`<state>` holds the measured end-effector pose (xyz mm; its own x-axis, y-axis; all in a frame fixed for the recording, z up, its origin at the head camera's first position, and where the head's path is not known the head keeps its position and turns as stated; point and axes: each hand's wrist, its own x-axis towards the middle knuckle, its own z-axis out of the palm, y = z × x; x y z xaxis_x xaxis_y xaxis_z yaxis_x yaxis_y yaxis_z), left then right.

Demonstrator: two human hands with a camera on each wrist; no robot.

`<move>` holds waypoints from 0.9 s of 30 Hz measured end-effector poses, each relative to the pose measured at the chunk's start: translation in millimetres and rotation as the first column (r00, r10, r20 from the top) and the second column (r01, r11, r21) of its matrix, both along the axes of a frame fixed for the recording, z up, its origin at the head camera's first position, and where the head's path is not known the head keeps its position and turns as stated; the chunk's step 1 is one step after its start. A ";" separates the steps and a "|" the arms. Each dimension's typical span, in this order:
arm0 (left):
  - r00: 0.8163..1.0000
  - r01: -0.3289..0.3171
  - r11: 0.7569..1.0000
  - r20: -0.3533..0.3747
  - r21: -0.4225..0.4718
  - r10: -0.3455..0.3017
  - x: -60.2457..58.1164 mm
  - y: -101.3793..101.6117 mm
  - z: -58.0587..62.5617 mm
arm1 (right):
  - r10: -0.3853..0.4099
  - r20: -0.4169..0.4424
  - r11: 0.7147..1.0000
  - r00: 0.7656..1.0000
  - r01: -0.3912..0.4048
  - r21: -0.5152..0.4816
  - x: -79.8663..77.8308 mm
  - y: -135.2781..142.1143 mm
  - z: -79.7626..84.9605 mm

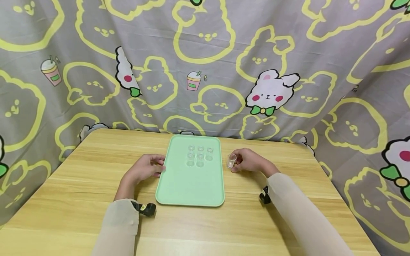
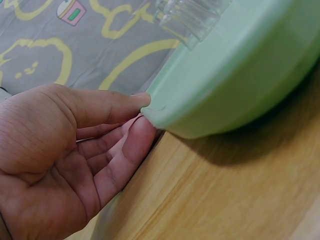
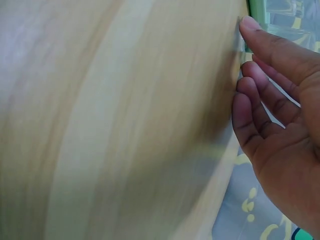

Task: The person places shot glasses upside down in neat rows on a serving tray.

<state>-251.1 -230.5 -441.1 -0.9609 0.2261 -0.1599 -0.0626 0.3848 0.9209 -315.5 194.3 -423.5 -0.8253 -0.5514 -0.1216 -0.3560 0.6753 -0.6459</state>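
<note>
A light green rectangular tray (image 1: 189, 186) lies on the wooden table, its long side running away from me. My left hand (image 1: 144, 169) is at its left edge; in the left wrist view, thumb and fingers pinch the tray's rim (image 2: 156, 114). Several small clear cups (image 1: 200, 156) stand in rows on the tray's far half. Just off the right edge, my right hand (image 1: 251, 161) holds another small clear cup (image 1: 231, 161) between thumb and fingers, slightly tilted. In the right wrist view the curled fingers hide part of that cup.
The wooden table (image 1: 189, 227) extends on all sides of the tray. A grey curtain (image 1: 217, 106) with yellow cartoon outlines hangs behind the table and along both sides. Each wrist wears a black strap (image 1: 145, 209) with a small camera.
</note>
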 end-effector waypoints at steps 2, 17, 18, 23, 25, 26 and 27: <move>1.000 0.000 1.000 0.001 0.002 0.000 -0.1 0.1 0.0 | -0.008 0.019 1.000 1.000 0.009 -0.013 -1.6 -0.5 -1.5; 1.000 -0.002 1.000 0.002 0.004 0.002 -1.4 -2.2 -0.9 | 0.014 0.052 0.998 0.999 -0.010 -0.067 -6.1 -3.2 -4.5; 1.000 -0.002 1.000 0.002 0.004 0.002 -1.4 -2.3 -1.1 | 0.015 0.055 0.997 0.998 -0.012 -0.071 -6.3 -3.6 -4.5; 1.000 -0.001 1.000 0.001 0.010 0.001 -1.4 -2.3 -1.6 | 0.024 0.065 0.996 0.998 -0.018 -0.088 -6.1 -4.2 -4.9; 1.000 -0.002 1.000 0.000 0.011 0.002 -1.5 -2.0 -1.8 | 0.031 0.062 0.995 0.998 -0.025 -0.094 -5.8 -3.8 -5.3; 1.000 -0.001 1.000 0.000 0.011 0.001 -1.7 -1.8 -2.0 | 0.034 0.058 0.995 0.998 -0.028 -0.096 -5.7 -3.6 -5.4; 1.000 -0.002 1.000 0.001 0.011 0.002 -1.9 -1.6 -2.1 | 0.034 0.056 0.995 0.998 -0.029 -0.098 -5.6 -3.2 -5.3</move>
<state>-253.0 -232.0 -443.2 -0.9612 0.2260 -0.1579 -0.0639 0.3743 0.9251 -321.1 191.1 -428.8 -0.8005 -0.5885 -0.1130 -0.3366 0.5975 -0.7278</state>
